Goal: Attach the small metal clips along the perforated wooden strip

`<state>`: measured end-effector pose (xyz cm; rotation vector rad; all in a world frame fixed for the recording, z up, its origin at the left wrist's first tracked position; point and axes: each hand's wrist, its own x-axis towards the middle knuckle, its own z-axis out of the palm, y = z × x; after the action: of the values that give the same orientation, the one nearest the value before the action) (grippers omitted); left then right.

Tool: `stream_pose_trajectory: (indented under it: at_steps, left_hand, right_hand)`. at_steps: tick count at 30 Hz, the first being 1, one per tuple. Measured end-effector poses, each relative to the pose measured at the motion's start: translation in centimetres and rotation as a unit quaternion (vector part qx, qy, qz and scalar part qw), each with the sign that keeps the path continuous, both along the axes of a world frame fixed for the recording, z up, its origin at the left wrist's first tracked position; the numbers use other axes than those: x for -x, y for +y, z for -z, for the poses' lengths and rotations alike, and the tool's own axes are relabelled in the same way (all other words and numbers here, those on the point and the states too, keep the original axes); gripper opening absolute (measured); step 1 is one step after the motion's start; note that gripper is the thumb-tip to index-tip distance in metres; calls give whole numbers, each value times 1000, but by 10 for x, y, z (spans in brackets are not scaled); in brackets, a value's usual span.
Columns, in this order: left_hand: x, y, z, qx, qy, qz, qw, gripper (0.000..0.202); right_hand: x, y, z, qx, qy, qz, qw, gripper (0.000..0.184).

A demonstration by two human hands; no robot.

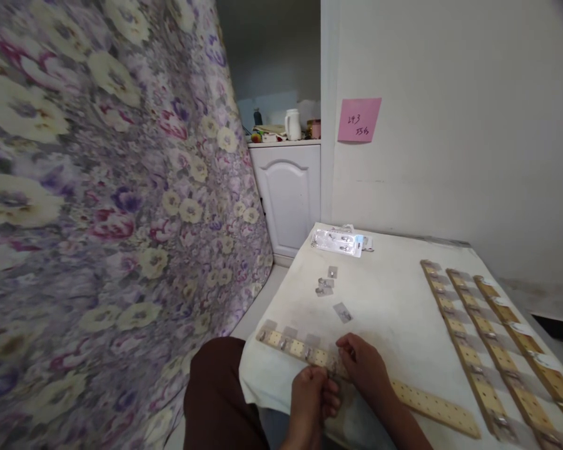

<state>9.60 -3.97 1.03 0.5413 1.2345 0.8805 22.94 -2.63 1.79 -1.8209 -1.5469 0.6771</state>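
Note:
A long pale wooden strip (pixel 436 406) with rows of holes lies across the front of the table. Several metal hooks on clear square pads (pixel 284 344) sit along its left part. My right hand (pixel 366 365) reaches over the strip, with thumb and forefinger closed at the clear pad of a hook (pixel 336 360) near the strip's middle. At the front edge, just below that hook, my left hand (pixel 309 394) is closed with its fingers curled; what they hold is hidden. Beyond the strip lie a loose hook on a clear pad (pixel 343 312) and several more hooks (pixel 324 290).
Three more wooden strips bearing hooks (pixel 469 353) lie along the right side of the table (pixel 385 281). Clear packaging (pixel 338 242) rests at the far left corner. A floral curtain (pixel 122 219) hangs to the left, and a wall (pixel 450 125) stands behind.

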Motion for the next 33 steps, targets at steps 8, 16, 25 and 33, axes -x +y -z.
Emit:
stream_pose_trajectory:
  at_steps: [8, 16, 25, 33]
  left_hand:
    - [-1, 0, 1, -9, 20, 3, 1000, 19]
    - [-4, -1, 0, -8, 46, 10, 999, 15]
    - [-6, -2, -3, -18, 57, 12, 998, 15]
    - [-6, -1, -1, -30, 75, 12, 997, 21]
  right_hand:
    - [0, 0, 2, -13, -11, 3, 1000, 20]
    - [0, -1, 1, -26, -20, 2, 999, 19]
    - [-2, -4, 5, -50, -17, -20, 998, 18]
    - [-3, -4, 10, -69, -4, -22, 997, 20]
